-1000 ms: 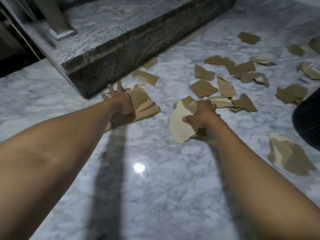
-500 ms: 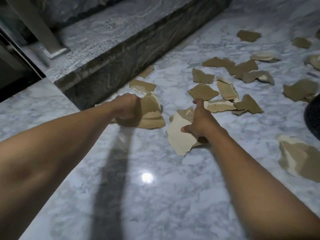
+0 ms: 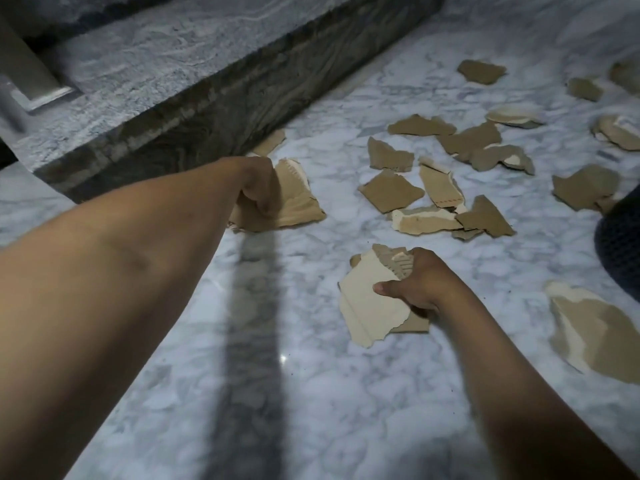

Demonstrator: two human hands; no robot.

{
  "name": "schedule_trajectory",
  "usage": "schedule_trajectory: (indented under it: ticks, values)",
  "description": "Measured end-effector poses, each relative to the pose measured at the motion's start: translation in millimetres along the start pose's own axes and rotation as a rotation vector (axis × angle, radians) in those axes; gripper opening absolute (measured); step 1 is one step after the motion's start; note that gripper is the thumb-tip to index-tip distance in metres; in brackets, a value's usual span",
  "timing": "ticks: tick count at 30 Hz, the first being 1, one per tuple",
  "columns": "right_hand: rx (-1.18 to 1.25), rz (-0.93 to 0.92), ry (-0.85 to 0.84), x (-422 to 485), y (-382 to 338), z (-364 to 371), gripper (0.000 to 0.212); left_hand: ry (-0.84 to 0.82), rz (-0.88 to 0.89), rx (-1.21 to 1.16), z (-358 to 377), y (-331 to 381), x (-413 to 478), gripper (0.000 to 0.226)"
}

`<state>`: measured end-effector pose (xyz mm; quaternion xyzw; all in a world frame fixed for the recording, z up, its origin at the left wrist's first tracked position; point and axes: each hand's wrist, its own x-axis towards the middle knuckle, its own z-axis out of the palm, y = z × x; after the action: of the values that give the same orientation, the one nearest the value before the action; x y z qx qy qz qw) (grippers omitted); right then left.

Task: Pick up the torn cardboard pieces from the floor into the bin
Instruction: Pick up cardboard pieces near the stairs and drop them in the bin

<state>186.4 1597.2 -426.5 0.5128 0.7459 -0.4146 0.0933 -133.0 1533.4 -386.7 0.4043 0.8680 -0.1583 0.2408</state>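
Right hand (image 3: 419,285) has drawn back toward the viewer with its load, clear of the scattered group it was touching half a second ago. The left hand (image 3: 258,188), spread flat one second ago, is now curled closed.

Nearest the viewer, both forearms reach out over the marble floor (image 3: 311,393). The right hand grips a pale cardboard piece (image 3: 367,306), thumb across its face, with a brown layer behind it; the lower edge is at or just above the floor, and contact cannot be told. To the right, a large torn piece (image 3: 599,334) lies flat, apart from the hand.

Farther out, the left hand is clenched on a brown stack (image 3: 294,206) of torn cardboard close to the foot of the step (image 3: 173,74).

Right of that stack, a cluster of pieces (image 3: 450,202) lies flat on the floor, several overlapping. The bin (image 3: 620,247), dark and mesh-walled, shows only partly at the right edge, near this cluster.

Beyond, loose far pieces (image 3: 481,71) lie well apart from one another. A metal post base (image 3: 41,91) stands on the step at far left.
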Motion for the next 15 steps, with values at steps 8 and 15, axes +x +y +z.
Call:
schedule_trajectory:
  ticks: [8, 15]
  values:
    - [0.027, -0.011, -0.005, -9.3, -0.8, -2.4, 0.096, 0.097, 0.011, -0.115, 11.8, -12.1, 0.4, 0.095]
    - [0.006, -0.021, -0.002, -3.6, 5.5, -1.0, 0.092, 0.153, 0.063, -0.051, -0.7, -16.2, 18.4, 0.060]
